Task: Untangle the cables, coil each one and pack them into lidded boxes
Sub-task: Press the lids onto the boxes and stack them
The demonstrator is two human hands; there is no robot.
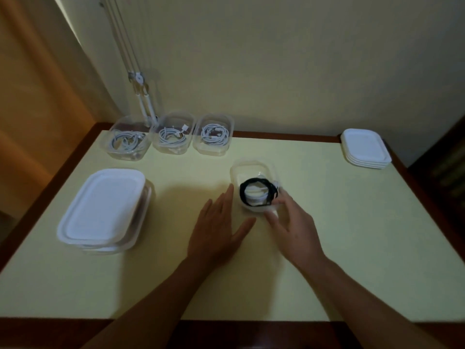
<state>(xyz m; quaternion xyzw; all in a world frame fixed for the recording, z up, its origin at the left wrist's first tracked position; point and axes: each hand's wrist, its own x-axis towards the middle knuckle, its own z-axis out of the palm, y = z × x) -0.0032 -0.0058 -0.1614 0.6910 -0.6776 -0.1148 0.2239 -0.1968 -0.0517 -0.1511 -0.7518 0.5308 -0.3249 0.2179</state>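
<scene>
A small clear box (247, 170) stands in the middle of the table with a coiled black cable (258, 193) in it. My right hand (293, 222) reaches over the box's near right corner, and its fingertips touch the coil and the rim. My left hand (220, 227) lies flat with straight fingers against the box's left side. Three open clear boxes stand in a row at the back: the left box (127, 139), the middle box (173, 134) and the right box (214, 136). Each holds a coiled white cable.
A large box with a white lid (100, 207) sits at the left of the pale yellow table (352, 248). A stack of white lids (366, 148) lies at the back right corner. A white lamp arm (144, 102) rises behind the row of boxes.
</scene>
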